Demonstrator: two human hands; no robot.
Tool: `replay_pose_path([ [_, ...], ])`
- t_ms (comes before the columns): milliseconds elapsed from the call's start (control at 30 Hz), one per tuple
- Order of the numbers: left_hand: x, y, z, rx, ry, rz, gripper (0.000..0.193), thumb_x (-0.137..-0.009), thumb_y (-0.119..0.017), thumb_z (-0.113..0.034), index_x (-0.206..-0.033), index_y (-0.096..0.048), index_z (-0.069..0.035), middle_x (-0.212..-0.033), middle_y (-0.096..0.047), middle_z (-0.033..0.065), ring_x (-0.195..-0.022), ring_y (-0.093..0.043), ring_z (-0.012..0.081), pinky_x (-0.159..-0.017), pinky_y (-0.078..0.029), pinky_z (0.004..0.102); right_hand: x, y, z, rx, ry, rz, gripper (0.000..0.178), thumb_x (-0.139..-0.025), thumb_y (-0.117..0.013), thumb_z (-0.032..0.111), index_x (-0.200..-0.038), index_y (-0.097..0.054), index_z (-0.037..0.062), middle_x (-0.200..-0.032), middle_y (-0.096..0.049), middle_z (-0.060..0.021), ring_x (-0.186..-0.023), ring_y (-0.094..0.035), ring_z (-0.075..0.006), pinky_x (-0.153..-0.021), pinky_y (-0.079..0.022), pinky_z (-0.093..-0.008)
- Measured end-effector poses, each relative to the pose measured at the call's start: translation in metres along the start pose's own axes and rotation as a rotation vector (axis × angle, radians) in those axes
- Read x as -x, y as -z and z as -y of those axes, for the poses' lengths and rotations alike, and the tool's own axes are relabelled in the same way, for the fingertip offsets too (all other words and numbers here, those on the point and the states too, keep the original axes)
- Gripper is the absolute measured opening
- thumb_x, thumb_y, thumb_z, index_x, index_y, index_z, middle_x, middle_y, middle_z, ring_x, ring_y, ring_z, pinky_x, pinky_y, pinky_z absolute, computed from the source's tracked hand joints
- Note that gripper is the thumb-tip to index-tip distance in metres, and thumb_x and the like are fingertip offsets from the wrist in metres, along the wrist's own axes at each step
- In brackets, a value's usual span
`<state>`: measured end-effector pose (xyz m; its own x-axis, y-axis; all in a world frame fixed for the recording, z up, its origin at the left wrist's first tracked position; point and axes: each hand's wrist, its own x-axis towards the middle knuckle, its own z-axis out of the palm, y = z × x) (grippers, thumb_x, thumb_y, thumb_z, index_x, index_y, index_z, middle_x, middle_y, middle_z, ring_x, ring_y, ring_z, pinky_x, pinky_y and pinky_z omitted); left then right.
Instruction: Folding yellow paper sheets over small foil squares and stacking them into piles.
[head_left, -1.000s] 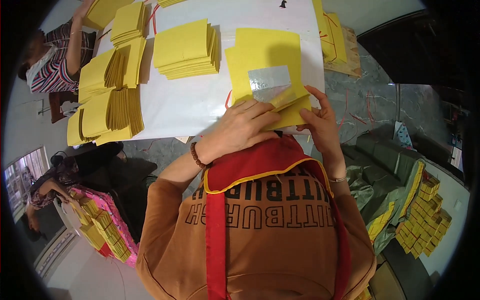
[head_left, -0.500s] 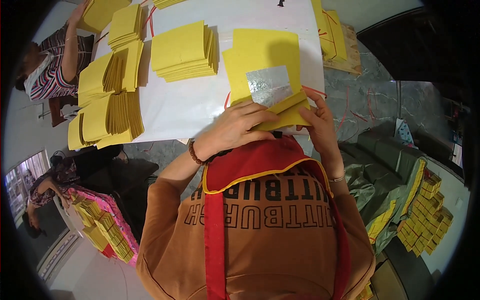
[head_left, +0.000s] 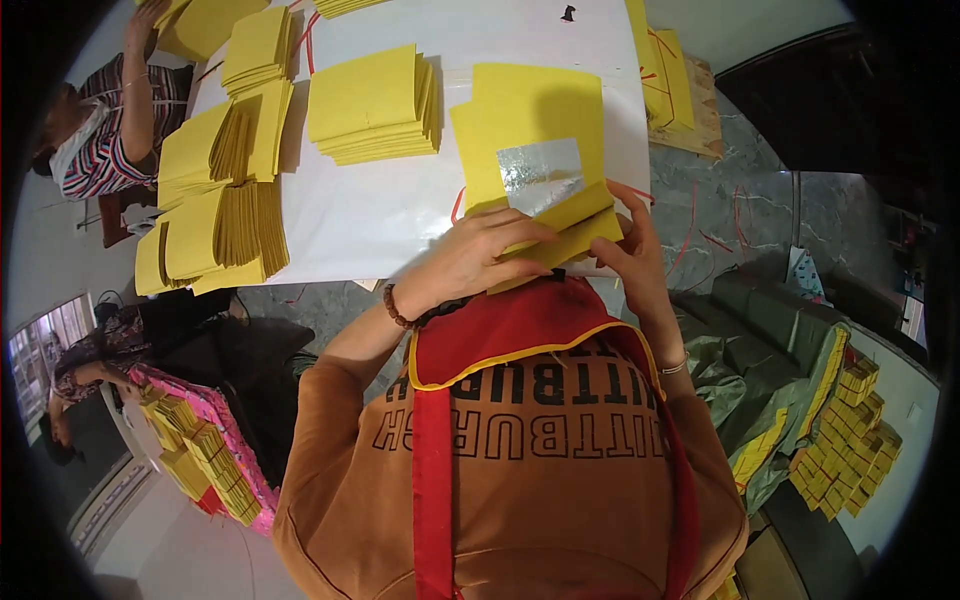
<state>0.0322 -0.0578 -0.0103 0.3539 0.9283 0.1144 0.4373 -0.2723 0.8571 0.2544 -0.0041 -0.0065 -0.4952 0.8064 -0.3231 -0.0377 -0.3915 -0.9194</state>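
Observation:
At the table's near edge, a folded piece of yellow paper (head_left: pixel 575 232) is held between my two hands. My left hand (head_left: pixel 480 255) grips its left end, fingers bent over the fold. The right end is pinched by my right hand (head_left: pixel 638 250), thumb in front and fingers behind. Just beyond lies a square of silver foil (head_left: pixel 540 172), its near edge covered by the folded paper. Under the foil, larger yellow sheets (head_left: pixel 535 105) rest on the table, slightly askew to each other.
A white-covered table (head_left: pixel 375 220) bears a yellow folded-paper stack (head_left: pixel 365 100) and several more stacks (head_left: pixel 225 230) along its left side. Two other people sit at the left. Red-tied yellow bundles (head_left: pixel 672 85) stand beyond the right edge; others (head_left: pixel 845 455) are piled at lower right.
The folded yellow paper has tilted and opened a little, its lower flap coming down toward me. Both hands keep hold of it, with the right fingers shifted slightly.

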Motion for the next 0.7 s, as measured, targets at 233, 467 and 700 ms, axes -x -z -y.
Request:
replay_pose_path([
  [233, 0.001, 0.002, -0.003, -0.035, -0.021, -0.022, 0.031, -0.076, -0.068, -0.022, -0.103, -0.061, -0.008, -0.095, -0.062, 0.0107, -0.087, -0.058, 0.0285, -0.077, -0.047, 0.0358, -0.003, 0.000, -0.002, -0.014, 0.031, -0.004, 0.065, -0.079, -0.065, 0.006, -0.135, -0.033, 0.0069, -0.095, -0.059, -0.0047, -0.081, -0.055, -0.0093, -0.063, -0.043, -0.0202],
  [467, 0.003, -0.004, 0.001, -0.029, -0.067, -0.097, 0.034, -0.071, -0.072, -0.018, -0.101, -0.062, -0.007, -0.085, -0.060, 0.0086, -0.076, -0.057, 0.0251, -0.068, -0.045, 0.0330, 0.001, -0.002, -0.002, -0.013, 0.041, -0.038, 0.066, -0.077, -0.066, 0.004, -0.134, -0.033, 0.0089, -0.086, -0.059, -0.0033, -0.077, -0.055, -0.0084, -0.064, -0.042, -0.0203],
  [700, 0.002, -0.001, 0.004, -0.060, -0.041, -0.049, 0.036, -0.071, -0.071, -0.021, -0.104, -0.061, -0.008, -0.088, -0.060, 0.0089, -0.080, -0.057, 0.0262, -0.073, -0.046, 0.0347, 0.002, 0.003, -0.002, 0.018, 0.024, -0.035, 0.067, -0.077, -0.067, 0.003, -0.134, -0.034, 0.0093, -0.085, -0.059, -0.0035, -0.077, -0.056, -0.0091, -0.069, -0.044, -0.0213],
])
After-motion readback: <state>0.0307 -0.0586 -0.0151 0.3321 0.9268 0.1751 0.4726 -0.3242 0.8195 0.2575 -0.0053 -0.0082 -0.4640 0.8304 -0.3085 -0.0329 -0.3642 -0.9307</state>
